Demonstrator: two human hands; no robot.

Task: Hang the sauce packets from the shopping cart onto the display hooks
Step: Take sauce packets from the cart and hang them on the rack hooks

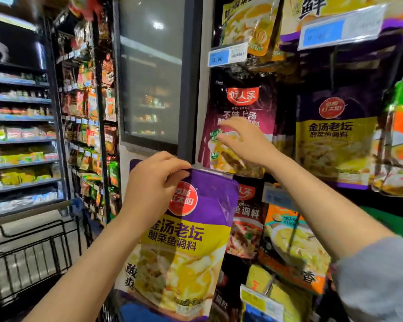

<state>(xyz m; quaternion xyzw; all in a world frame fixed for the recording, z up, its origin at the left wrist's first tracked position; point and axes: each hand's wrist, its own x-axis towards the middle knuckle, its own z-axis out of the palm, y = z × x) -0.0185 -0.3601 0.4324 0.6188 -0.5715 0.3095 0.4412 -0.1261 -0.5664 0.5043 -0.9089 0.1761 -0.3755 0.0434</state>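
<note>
The left hand (157, 180) gripped a purple and yellow sauce packet (184, 247) by its top edge, fingers curled over the rim and the thumb behind it, so the packet hung down in front of the display at about chest height (its lower end reached the bottom of the view). The right hand (244, 140) was raised higher and further in, its fingers spread and loosely bent, holding nothing; it lay against the front of a dark maroon packet (240, 105) that hung on the rack, though whether the fingertips actually touched it could not be told through the blur. Just to the right of that one hung a matching purple and yellow packet (335, 138), of the same design as the one in the left hand. Above the maroon packet sat a blue price tag (227, 54), and more yellow packets hung above it. The black wire shopping cart (31, 254) stood at the lower left, well apart from both hands. Shelves of goods (21, 135) ran along the left side, beside a glass cooler door (151, 73).
</note>
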